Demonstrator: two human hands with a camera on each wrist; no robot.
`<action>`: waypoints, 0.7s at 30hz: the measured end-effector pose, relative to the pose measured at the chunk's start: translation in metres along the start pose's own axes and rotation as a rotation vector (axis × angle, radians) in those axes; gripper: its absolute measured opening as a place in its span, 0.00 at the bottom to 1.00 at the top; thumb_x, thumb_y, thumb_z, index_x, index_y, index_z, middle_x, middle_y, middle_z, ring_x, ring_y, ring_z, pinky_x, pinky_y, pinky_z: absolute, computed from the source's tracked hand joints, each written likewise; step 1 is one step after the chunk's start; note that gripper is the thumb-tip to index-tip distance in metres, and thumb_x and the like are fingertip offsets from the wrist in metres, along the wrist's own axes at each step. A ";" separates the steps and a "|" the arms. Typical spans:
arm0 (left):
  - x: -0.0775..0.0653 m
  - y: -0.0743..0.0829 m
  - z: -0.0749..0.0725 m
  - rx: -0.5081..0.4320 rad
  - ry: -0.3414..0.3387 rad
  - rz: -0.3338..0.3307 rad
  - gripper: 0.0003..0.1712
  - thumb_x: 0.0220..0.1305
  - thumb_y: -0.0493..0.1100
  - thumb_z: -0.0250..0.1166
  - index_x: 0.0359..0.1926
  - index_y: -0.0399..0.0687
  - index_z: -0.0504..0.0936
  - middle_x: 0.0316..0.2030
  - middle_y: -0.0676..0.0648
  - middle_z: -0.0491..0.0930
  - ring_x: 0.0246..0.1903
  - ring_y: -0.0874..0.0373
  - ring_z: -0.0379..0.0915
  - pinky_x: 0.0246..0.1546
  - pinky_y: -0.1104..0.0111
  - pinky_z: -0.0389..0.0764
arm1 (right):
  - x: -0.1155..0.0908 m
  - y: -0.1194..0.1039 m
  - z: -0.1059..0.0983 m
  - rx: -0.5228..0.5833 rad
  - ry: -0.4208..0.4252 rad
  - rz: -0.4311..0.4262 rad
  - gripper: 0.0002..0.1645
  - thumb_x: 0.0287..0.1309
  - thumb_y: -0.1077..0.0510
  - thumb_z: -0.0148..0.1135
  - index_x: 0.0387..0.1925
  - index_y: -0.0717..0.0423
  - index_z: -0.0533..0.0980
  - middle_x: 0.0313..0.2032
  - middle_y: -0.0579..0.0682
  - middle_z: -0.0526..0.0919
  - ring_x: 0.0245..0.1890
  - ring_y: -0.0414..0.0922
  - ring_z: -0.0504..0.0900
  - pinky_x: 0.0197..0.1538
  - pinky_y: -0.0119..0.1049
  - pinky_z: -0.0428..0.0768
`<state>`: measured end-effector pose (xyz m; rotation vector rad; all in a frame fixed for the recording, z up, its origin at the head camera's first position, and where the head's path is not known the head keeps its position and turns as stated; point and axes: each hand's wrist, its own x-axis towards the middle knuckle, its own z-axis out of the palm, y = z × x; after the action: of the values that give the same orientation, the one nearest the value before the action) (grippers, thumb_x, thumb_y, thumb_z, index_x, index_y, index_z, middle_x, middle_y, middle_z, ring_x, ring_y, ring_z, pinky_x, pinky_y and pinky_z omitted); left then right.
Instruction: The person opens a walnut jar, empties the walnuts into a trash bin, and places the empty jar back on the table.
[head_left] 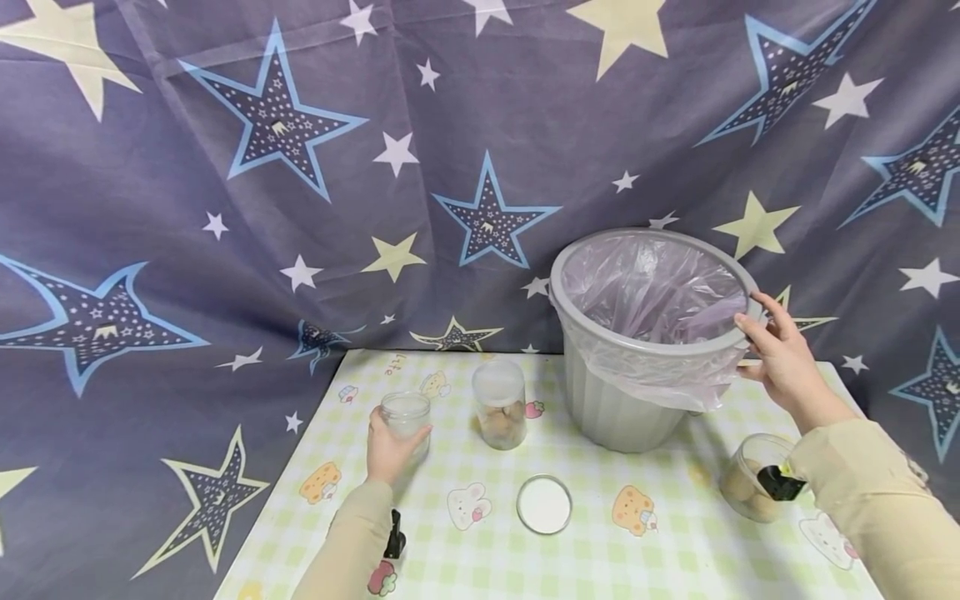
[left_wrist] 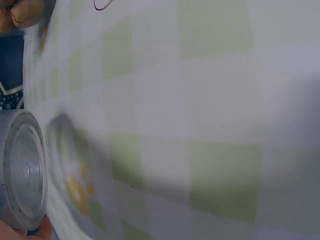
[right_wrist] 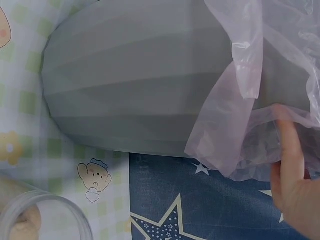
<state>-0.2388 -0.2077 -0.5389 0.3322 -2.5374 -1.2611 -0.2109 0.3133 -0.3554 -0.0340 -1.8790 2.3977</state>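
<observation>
The left hand [head_left: 388,454] is curling its fingers round an empty-looking jar [head_left: 406,410] at the table's [head_left: 592,571] left; the right hand [head_left: 787,360] is gripping the bagged bin [head_left: 618,400]. Two jars [head_left: 498,385] are still holding brown lumps [head_left: 502,427].

A near jar [head_left: 500,419] is standing left of the bin [head_left: 622,412], a held jar [head_left: 406,410] farther left. A lid [head_left: 544,504] is lying at the bin's front left, a 3rd jar [head_left: 750,485] at its front right.

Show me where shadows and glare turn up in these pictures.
Head view: bright glints on the bag lining the bin; left wrist view: a broad, soft-edged shadow across the cloth; right wrist view: pale sheen on the bag, the bin's side dull.
</observation>
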 end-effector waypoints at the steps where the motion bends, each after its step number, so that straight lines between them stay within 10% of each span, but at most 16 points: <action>1: 0.000 0.000 0.000 0.005 -0.006 -0.005 0.59 0.44 0.50 0.76 0.66 0.29 0.49 0.61 0.23 0.60 0.61 0.30 0.60 0.64 0.46 0.61 | 0.000 0.000 0.000 0.001 0.000 -0.001 0.26 0.66 0.57 0.52 0.60 0.29 0.60 0.41 0.40 0.63 0.33 0.32 0.71 0.27 0.30 0.79; 21: -0.001 -0.008 -0.006 -0.018 -0.117 -0.078 0.56 0.50 0.49 0.72 0.68 0.32 0.46 0.64 0.25 0.57 0.63 0.31 0.57 0.66 0.45 0.58 | 0.000 0.000 0.001 -0.015 0.001 0.001 0.29 0.66 0.55 0.53 0.63 0.29 0.58 0.42 0.39 0.61 0.34 0.33 0.67 0.27 0.30 0.79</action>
<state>-0.2346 -0.2165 -0.5422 0.3673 -2.6318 -1.3697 -0.2113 0.3127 -0.3548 -0.0371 -1.8975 2.3839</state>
